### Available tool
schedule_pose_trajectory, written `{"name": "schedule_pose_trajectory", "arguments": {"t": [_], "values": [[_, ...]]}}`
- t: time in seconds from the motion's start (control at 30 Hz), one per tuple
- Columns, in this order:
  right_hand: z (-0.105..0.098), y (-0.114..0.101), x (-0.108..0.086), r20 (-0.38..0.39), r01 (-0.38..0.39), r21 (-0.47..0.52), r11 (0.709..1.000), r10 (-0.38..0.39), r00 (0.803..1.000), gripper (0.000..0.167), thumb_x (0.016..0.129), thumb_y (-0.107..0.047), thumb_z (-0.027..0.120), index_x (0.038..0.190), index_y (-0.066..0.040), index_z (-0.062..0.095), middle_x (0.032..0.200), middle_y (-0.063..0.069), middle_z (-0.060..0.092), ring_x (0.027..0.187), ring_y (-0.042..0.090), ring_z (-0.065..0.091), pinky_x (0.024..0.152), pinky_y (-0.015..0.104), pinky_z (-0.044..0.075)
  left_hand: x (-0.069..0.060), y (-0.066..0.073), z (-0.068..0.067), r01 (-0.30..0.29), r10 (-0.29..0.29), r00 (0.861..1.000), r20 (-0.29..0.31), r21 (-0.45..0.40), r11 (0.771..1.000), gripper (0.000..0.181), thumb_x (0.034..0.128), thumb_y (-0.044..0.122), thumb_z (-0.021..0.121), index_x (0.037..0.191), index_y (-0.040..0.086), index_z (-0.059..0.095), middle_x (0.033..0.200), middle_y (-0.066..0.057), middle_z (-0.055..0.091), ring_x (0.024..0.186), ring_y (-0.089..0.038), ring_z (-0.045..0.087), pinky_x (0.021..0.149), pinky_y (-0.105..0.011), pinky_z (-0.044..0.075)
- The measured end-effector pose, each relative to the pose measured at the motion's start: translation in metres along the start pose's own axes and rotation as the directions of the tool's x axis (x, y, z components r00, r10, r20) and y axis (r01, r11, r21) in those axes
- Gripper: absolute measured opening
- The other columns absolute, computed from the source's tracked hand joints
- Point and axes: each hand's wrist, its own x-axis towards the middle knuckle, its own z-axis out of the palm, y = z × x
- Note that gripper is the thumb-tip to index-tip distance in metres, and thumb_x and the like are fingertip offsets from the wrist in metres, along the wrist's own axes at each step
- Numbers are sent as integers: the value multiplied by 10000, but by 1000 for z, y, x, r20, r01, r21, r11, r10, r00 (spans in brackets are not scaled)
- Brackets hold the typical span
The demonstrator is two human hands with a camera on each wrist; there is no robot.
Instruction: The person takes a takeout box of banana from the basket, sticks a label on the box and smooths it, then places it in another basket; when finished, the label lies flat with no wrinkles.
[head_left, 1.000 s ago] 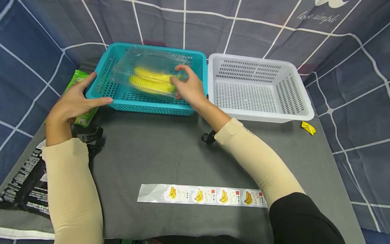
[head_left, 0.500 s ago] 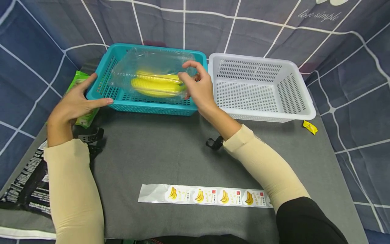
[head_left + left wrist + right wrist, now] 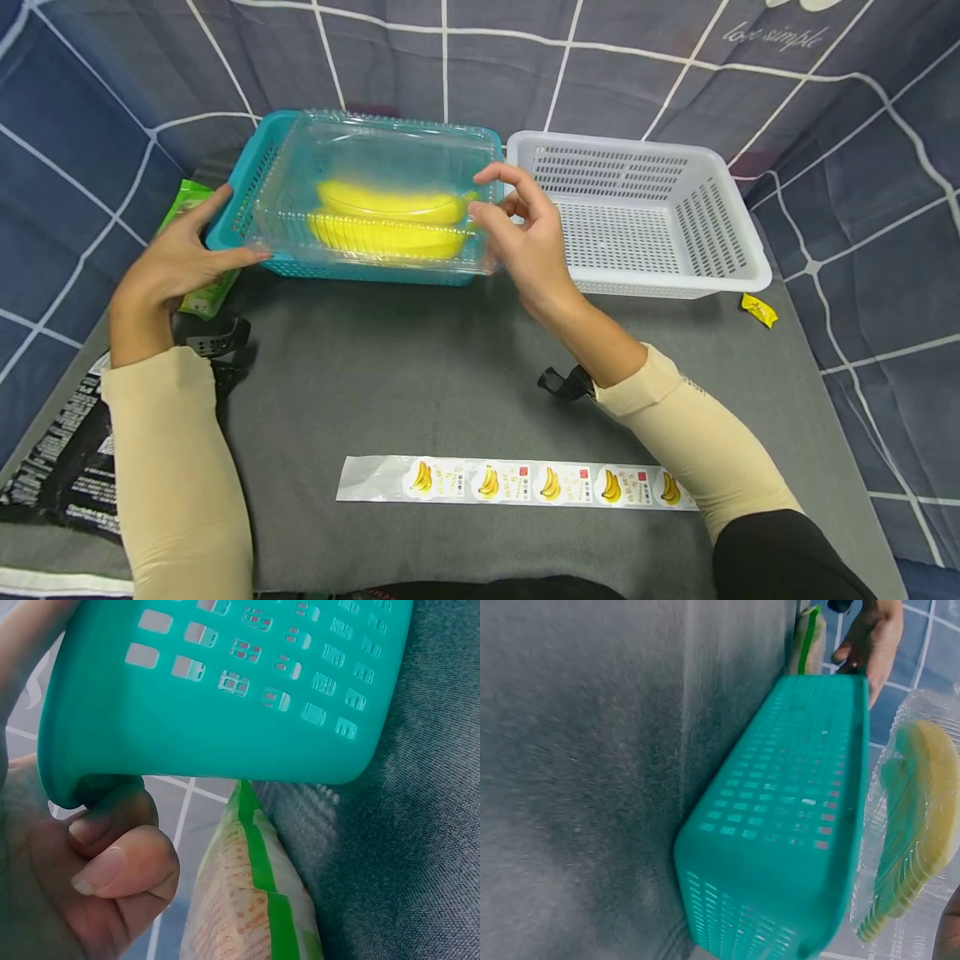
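Note:
A clear plastic box (image 3: pixel 390 158) with yellow bananas (image 3: pixel 390 237) inside is raised over the teal basket (image 3: pixel 345 272). Its right end is pinched by my right hand (image 3: pixel 528 233), thumb and forefinger bent. At the basket's left end my left hand (image 3: pixel 176 254) grips the rim; in the left wrist view its fingers curl under the teal rim (image 3: pixel 64 765). The right wrist view has the box (image 3: pixel 866 862) above the basket's side (image 3: pixel 780 780), with only a sliver of my right hand at the edge.
A white basket (image 3: pixel 622 283) stands right of the teal one, with a small yellow packet (image 3: pixel 759 311) beside it. Banana stickers (image 3: pixel 517 482) lie on a strip at the front. Green packet (image 3: pixel 206 297) and black bag (image 3: pixel 71 454) are at the left.
The box has come up out of the teal basket, nearer the camera, and its right end has shifted right with my right hand. My left hand keeps its place on the rim.

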Motion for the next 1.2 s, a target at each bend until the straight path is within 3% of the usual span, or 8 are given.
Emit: {"name": "schedule_pose_trajectory", "arguments": {"t": [0.23, 0.33, 0.4, 0.5, 0.57, 0.6, 0.9, 1.2], "values": [[-23, -11, -31, 2, 62, 13, 998, -62, 998, 285, 877, -49, 654, 1148, -134, 682, 799, 67, 447, 451, 162, 397, 414, 265, 433, 0, -1, -1, 3, -3, 1000, 13, 11, 1000, 977, 952, 405, 717, 1609, 441, -5, 1685, -164, 85, 1293, -386, 376, 852, -202, 415], [-34, -14, -45, 11, 70, -7, 998, -70, 998, 291, 878, -33, 642, 1154, -120, 677, 823, 57, 426, 427, 150, 393, 399, 253, 422, 0, -2, -2, 0, 0, 1000, 12, 3, 1000, 973, 953, 385, 723, 1609, 447, 7, 1696, -124, 69, 1303, -379, 393, 784, -140, 418], [-41, -16, -55, 10, 69, -17, 997, -69, 998, 294, 879, -15, 635, 1151, -115, 680, 849, 50, 419, 433, 121, 388, 395, 240, 399, -1, -1, -1, 1, -1, 1000, 11, -9, 1000, 969, 952, 386, 725, 1606, 457, 14, 1705, -83, 48, 1338, -367, 367, 916, -204, 440], [-51, -17, -71, -1, 78, -30, 997, -78, 997, 309, 873, 25, 619, 1145, -107, 685, 880, 60, 419, 509, 101, 411, 424, 213, 380, -1, -1, 0, 0, 0, 1000, 5, -17, 1000, 967, 947, 393, 730, 1600, 471, 21, 1710, -31, 17, 1403, -358, 302, 1117, -447, 364], [-57, -16, -81, -7, 78, -33, 996, -79, 997, 321, 869, 51, 609, 1142, -97, 689, 900, 66, 425, 540, 82, 409, 439, 201, 376, -2, -1, 0, -1, 1, 1000, 7, -20, 1000, 971, 944, 399, 733, 1595, 480, 17, 1710, -12, -11, 1447, -375, 245, 1142, -620, 264], [-61, -16, -86, -9, 78, -40, 996, -78, 997, 331, 866, 59, 602, 1144, -97, 690, 916, 77, 436, 552, 73, 409, 453, 196, 377, -2, -1, 0, -1, 1, 1000, 8, -20, 1000, 973, 944, 396, 734, 1594, 482, 14, 1710, -12, -18, 1456, -389, 234, 1138, -649, 246], [-87, -5, -137, -16, 61, 33, 998, -60, 998, 430, 847, 176, 513, 1167, -53, 685, 1117, 109, 565, 567, 58, 491, 416, 192, 420, 6, 6, 2, -12, 12, 1000, 24, -8, 1000, 987, 945, 401, 727, 1610, 442, -2, 1709, -57, -22, 1476, -397, 193, 1146, -666, 214], [-108, 14, -154, 4, 37, 57, 998, -37, 999, 445, 832, 192, 493, 1172, -31, 673, 1142, 90, 578, 556, 41, 527, 415, 182, 423, -3, 0, -1, 13, -13, 1000, 7, 12, 1000, 978, 952, 401, 720, 1591, 482, -17, 1705, -95, -40, 1476, -446, 183, 1128, -695, 209]]}}
